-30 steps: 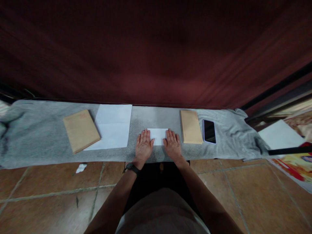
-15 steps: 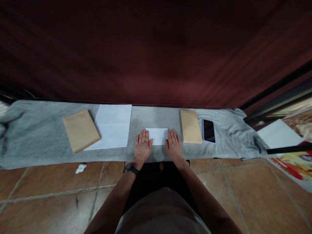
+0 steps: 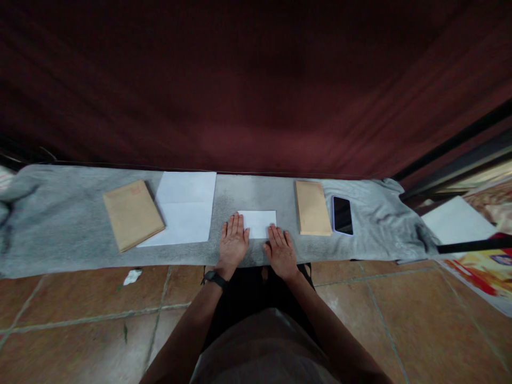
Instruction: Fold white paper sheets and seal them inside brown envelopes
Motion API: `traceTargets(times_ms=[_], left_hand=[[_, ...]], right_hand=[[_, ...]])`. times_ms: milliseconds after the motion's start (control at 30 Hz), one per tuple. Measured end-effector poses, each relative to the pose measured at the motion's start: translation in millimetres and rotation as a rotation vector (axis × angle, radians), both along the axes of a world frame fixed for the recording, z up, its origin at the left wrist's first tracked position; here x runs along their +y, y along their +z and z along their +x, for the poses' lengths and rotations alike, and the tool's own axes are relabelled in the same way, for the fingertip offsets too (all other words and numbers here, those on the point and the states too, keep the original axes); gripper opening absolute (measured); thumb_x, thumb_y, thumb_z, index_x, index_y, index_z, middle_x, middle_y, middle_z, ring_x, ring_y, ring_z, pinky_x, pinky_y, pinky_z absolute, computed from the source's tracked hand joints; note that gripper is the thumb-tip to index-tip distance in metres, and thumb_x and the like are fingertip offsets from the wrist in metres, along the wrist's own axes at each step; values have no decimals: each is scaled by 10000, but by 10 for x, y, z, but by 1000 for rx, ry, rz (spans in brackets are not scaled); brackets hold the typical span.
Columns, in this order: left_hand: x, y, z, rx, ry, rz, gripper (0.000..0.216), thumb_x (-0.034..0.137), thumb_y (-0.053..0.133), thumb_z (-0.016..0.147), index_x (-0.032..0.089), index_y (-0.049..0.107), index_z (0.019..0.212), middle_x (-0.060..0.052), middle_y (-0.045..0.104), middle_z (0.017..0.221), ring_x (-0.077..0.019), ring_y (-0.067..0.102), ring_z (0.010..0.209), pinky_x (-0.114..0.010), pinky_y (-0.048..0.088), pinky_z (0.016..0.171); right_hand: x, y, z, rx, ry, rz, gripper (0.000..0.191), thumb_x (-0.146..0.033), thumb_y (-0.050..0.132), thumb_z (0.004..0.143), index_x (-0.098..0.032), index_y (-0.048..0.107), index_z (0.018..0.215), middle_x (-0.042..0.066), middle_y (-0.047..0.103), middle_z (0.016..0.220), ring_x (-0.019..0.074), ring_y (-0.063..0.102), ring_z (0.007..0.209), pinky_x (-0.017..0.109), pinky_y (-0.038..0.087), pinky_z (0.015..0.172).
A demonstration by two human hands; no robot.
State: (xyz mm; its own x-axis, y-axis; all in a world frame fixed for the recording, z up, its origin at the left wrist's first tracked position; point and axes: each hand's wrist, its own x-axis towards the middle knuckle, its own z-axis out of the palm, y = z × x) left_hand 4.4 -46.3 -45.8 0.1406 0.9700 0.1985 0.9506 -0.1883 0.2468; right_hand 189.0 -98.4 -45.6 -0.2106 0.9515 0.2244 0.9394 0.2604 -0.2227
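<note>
A small white rectangle of paper (image 3: 258,223), apparently folded, lies on the grey cloth in front of me. My left hand (image 3: 234,241) rests flat over its left edge, fingers stretched forward. At the paper's lower right corner is my right hand (image 3: 282,252), flat with fingers extended and its fingertips by the near edge. Left of my hands, larger white sheets with a crease (image 3: 186,210) lie partly under a stack of brown envelopes (image 3: 133,215). To the right sits a narrower stack of brown envelopes (image 3: 313,208).
A phone (image 3: 342,215) with a dark screen lies right of the narrow envelopes. The grey cloth (image 3: 64,224) covers a long, narrow surface against a dark red backdrop (image 3: 256,106). A crumpled white scrap (image 3: 132,276) is on the tiled floor (image 3: 92,304).
My right hand has slid back toward me from the paper's right edge to its lower right corner. My left hand and the paper stay nearly in place.
</note>
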Motion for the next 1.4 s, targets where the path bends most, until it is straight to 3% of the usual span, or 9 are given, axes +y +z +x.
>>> traceTargets(times_ms=[433,600,700,900,1133,1400], left_hand=[[-106,94,-54,-1,61,53,573,254,305,1018,86,293,1566,-165,338,1610,-296,240,1523,-533,267,1228],[-317,215,89,12,-200,4,547,249,291,1033,149,302,1570,-84,311,1635,-221,210,1535,-442,266,1247],[-445,234,156,43,-271,-45,523,319,340,1038,195,372,1545,-66,334,1626,-235,229,1529,-460,263,1247],[-514,194,100,102,-255,-43,552,401,382,1034,182,383,1541,-118,287,1636,-257,210,1532,-479,249,1245],[-572,144,42,107,-175,-24,639,439,363,1030,66,327,1548,-183,299,1617,-282,247,1520,-487,265,1233],[-518,199,194,79,-103,-16,575,352,312,1040,34,372,1515,-195,381,1578,-282,303,1501,-491,258,1234]], right_hand=[[-115,6,121,-15,-1,13,562,-367,391,1055,-134,329,1563,123,389,1590,291,377,1454,522,247,1206],[-158,12,180,-32,29,-7,490,-363,423,1048,-255,418,1526,77,359,1614,296,345,1471,545,239,1198],[-164,16,191,-31,38,-14,484,-374,426,1047,-270,428,1520,81,352,1617,292,339,1476,545,234,1199],[-189,40,231,-16,60,0,480,-358,417,1050,-234,439,1514,87,391,1597,278,351,1471,526,225,1210],[-243,13,300,36,64,30,490,-309,394,1056,-138,424,1515,106,464,1549,260,397,1444,490,227,1223],[-252,-32,297,73,40,28,477,-284,377,1058,-145,429,1511,102,480,1539,251,406,1441,487,228,1223]])
